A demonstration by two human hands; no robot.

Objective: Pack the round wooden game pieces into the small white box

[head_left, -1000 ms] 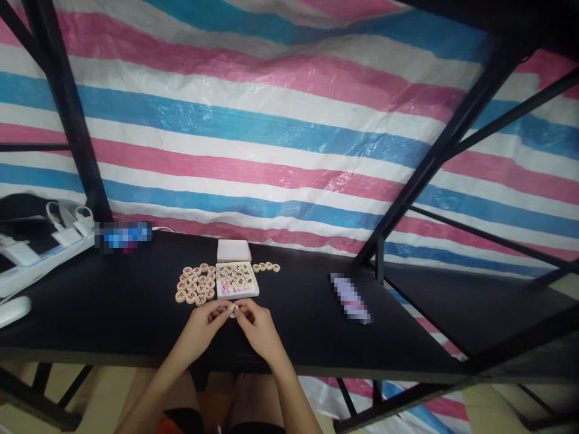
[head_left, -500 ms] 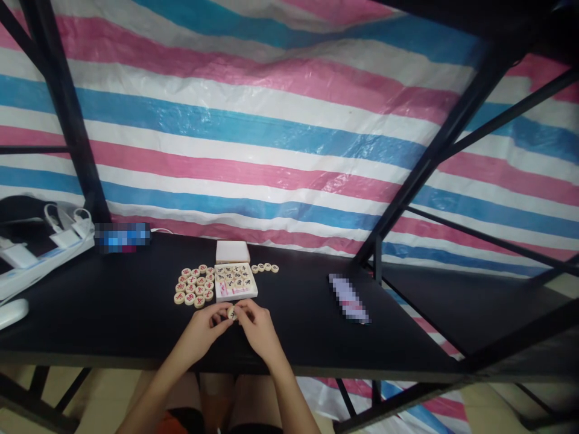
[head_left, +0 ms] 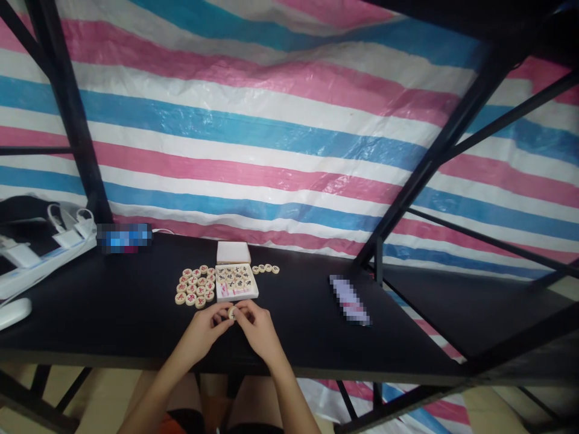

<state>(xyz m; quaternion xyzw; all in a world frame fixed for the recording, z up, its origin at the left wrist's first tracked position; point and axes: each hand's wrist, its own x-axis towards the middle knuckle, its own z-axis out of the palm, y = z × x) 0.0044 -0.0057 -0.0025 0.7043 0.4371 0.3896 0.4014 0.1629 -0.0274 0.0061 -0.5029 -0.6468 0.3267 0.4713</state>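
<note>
Between my two hands is one round, cream-coloured Chinese chess piece [head_left: 232,313] with a dark character on its face. My left hand [head_left: 211,322] pinches it from the left and my right hand [head_left: 252,320] from the right; fingers cover part of it. Just beyond them stands an open white box [head_left: 237,296] holding rows of black-lettered pieces [head_left: 233,276], with a pink-and-white patch showing at its near side. Left of the box, several red-lettered pieces [head_left: 195,286] lie in rows on the table. A short row of dark-lettered pieces [head_left: 266,269] lies to its right.
Behind the box sits a pale lid [head_left: 233,252]. A blurred-out phone-like object [head_left: 349,300] lies on the black table [head_left: 298,337] at right. At left are a white power strip [head_left: 45,264] with plugs, a white mouse [head_left: 15,312] and a pixelated blue item [head_left: 124,238]. Black metal posts [head_left: 407,181] flank the table.
The piece between my fingers is turned slightly, so less of its character shows. My hands stay in almost the same place; the whole view shifts a little.
</note>
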